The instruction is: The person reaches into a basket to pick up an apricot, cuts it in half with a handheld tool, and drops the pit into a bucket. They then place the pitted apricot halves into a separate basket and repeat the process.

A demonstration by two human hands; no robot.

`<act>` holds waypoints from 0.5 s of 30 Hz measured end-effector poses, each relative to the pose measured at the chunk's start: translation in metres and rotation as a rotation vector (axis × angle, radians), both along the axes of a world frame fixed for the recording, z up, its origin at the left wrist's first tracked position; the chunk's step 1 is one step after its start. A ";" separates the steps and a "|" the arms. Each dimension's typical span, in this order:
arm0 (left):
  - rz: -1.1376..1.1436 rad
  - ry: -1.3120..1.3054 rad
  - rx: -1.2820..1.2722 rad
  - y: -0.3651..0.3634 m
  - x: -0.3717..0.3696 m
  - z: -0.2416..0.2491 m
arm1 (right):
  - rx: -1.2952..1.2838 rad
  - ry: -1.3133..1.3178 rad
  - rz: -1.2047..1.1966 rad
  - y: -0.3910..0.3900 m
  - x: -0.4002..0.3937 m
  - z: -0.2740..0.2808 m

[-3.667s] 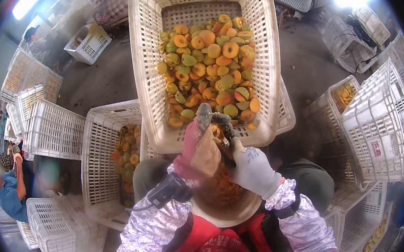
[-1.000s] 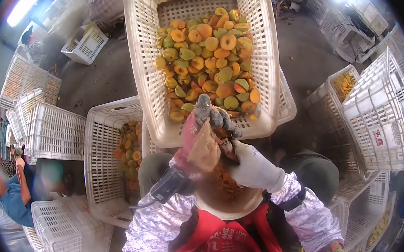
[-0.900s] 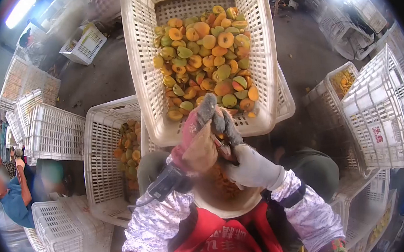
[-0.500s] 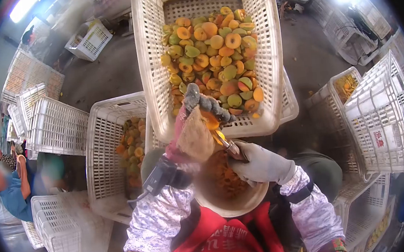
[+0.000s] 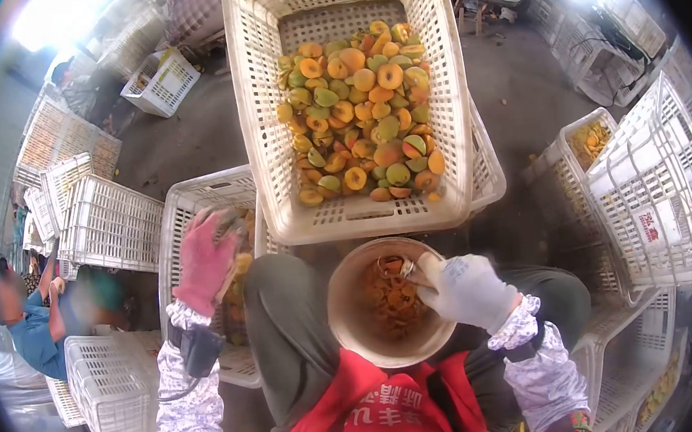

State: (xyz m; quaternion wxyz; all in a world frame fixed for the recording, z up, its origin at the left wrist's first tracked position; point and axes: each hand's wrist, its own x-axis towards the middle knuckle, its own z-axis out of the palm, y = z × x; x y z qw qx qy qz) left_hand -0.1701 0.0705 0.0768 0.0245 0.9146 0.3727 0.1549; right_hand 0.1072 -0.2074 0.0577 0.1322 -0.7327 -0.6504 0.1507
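My left hand (image 5: pixel 207 261), in a pink glove, is over the left crate (image 5: pixel 170 260) of whole fruit (image 5: pixel 236 295), its fingers spread; part of the fruit is hidden behind it. My right hand (image 5: pixel 459 290), in a pale grey glove, is closed on a small metal tool (image 5: pixel 405 268) above the right side of a round bucket (image 5: pixel 349 331). Orange scraps (image 5: pixel 393 298) lie inside the bucket, between my knees. Beyond it a large white crate (image 5: pixel 363 228) holds many halved orange and green fruits (image 5: pixel 365 107).
White crates (image 5: pixel 112 224) are stacked at the left, near a person in blue (image 5: pixel 40 337). More crates (image 5: pixel 649 198) lean at the right, one with yellow pieces (image 5: pixel 592 145). A small crate (image 5: pixel 161 82) stands on the floor at the back left.
My left hand has moved from above the bucket to the left crate, and its fingers have opened. The fruit piece is gone from it. My right hand has shifted slightly right and down with the tool.
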 end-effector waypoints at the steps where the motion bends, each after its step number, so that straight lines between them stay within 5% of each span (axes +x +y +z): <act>1: -0.085 -0.128 -0.283 -0.002 0.025 0.010 | 0.060 0.016 -0.034 0.002 0.004 -0.002; 2: -0.171 -0.259 -0.565 -0.004 0.053 0.017 | 0.063 0.017 -0.031 0.006 0.007 0.001; 4: -0.105 -0.115 -0.685 -0.009 0.117 0.019 | 0.287 -0.009 -0.161 0.011 0.017 0.011; 11: -0.171 0.363 -0.454 0.022 0.236 -0.139 | 0.369 0.066 -0.373 0.003 0.044 0.015; 15: -0.124 0.477 -0.242 0.010 0.233 -0.150 | 0.321 0.154 -0.399 0.006 0.043 0.023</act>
